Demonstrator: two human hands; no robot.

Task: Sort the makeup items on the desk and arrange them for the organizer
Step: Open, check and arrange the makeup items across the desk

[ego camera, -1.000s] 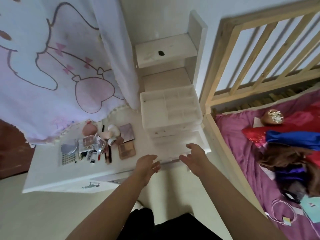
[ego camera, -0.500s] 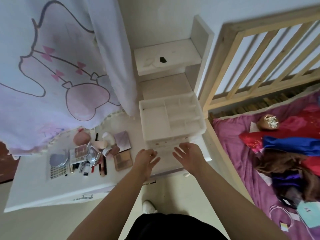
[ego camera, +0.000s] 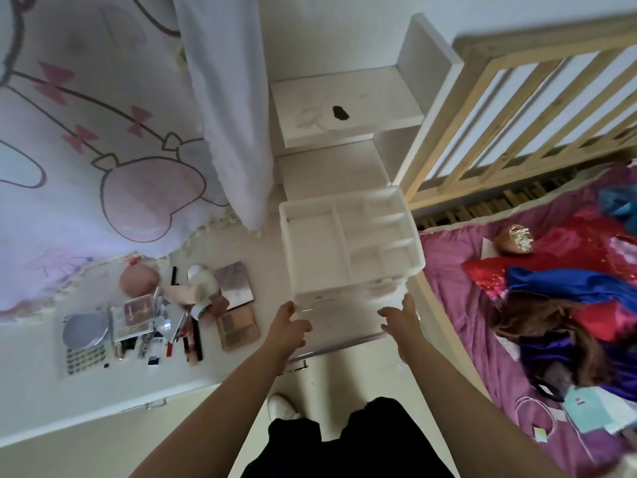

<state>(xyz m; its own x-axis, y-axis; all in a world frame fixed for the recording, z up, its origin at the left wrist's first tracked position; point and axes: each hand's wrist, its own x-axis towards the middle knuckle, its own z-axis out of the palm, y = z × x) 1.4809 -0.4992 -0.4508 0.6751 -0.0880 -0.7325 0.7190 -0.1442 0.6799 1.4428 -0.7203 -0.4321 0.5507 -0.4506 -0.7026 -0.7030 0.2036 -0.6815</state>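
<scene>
On desk point(ego camera: 41, 391), at right end, white organizer point(ego camera: 317, 257), compartments facing up. Left of it, mid-desk, makeup point(ego camera: 138, 312) heaped in a loose pile. At organizer's near corners, left hand point(ego camera: 287, 326) and right hand point(ego camera: 400, 313), fingers loosely spread, clasping nothing; contact with organizer too blurred to tell.

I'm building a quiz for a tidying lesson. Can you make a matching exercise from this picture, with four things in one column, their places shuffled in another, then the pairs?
Things
1. white organizer
2. round silver compact
3. brown eyeshadow palette
4. gold-coloured object

Places
A. on the bed cover
B. left end of the makeup pile
C. right end of the desk, beside the bed
D. front right corner of the makeup pile

Pairs: 1-C, 2-B, 3-D, 4-A
</scene>
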